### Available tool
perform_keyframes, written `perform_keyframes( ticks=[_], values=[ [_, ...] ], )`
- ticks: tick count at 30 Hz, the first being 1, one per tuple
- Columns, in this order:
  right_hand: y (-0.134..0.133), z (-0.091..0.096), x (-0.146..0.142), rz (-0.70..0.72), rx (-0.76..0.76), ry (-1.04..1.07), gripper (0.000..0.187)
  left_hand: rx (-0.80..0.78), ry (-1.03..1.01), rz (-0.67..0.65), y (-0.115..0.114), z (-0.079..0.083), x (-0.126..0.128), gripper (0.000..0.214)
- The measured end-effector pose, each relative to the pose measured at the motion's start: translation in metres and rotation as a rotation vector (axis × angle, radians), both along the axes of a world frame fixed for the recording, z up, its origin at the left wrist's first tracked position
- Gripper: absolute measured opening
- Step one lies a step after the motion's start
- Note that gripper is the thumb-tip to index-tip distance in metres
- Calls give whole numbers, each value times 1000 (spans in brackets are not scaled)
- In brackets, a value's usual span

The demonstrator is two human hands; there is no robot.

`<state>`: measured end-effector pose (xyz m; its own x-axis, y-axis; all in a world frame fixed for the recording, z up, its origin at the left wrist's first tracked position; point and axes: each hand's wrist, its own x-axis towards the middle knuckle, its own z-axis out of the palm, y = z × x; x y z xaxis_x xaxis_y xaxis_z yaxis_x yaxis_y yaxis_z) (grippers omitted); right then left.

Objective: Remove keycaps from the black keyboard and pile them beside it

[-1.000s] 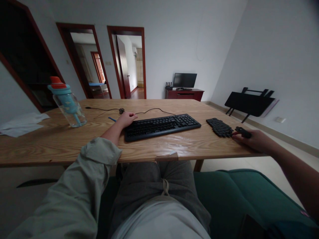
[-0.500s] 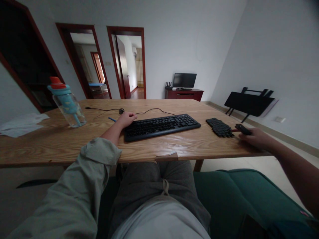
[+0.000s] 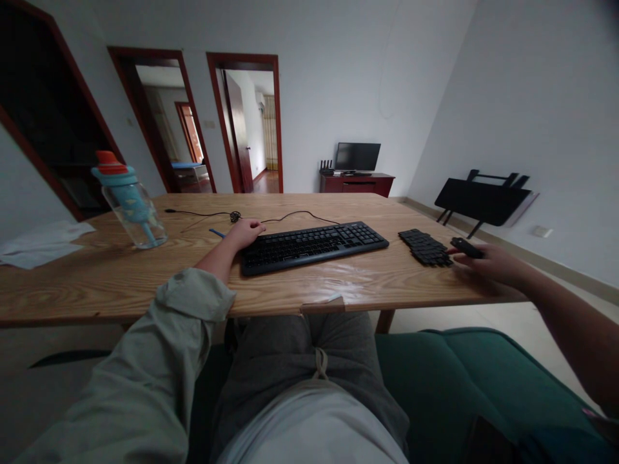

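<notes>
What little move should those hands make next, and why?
I'd perhaps ease the right hand slightly toward the small black pieces: it holds a dark object just right of them, while the left hand is at the left end of the keyboard, well away from them.

The left hand (image 3: 245,233) covers the far left corner of the keyboard (image 3: 314,248), the black object (image 3: 467,247) in the right hand (image 3: 498,264) is too small to identify, and white paper (image 3: 43,243) runs off the left edge.
</notes>
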<state>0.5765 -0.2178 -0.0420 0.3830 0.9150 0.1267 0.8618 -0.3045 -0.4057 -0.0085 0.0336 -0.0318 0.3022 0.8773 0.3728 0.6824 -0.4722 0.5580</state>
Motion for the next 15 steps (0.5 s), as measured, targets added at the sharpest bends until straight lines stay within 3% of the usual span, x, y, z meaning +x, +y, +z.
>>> perform_keyframes(
  ticks=[4,7,12,15],
  values=[
    [4,7,-9,-116,-39,-36,56,-7,-18,0,-1,1,1,39],
    [9,12,-15,-141,-88,-44,52,-9,-10,7,-1,1,1,37],
    [16,9,-10,-145,-151,-48,48,5,25,20,-3,2,1,34],
    [17,5,-5,-104,-76,-114,44,6,50,28,-4,3,1,35]
  ],
)
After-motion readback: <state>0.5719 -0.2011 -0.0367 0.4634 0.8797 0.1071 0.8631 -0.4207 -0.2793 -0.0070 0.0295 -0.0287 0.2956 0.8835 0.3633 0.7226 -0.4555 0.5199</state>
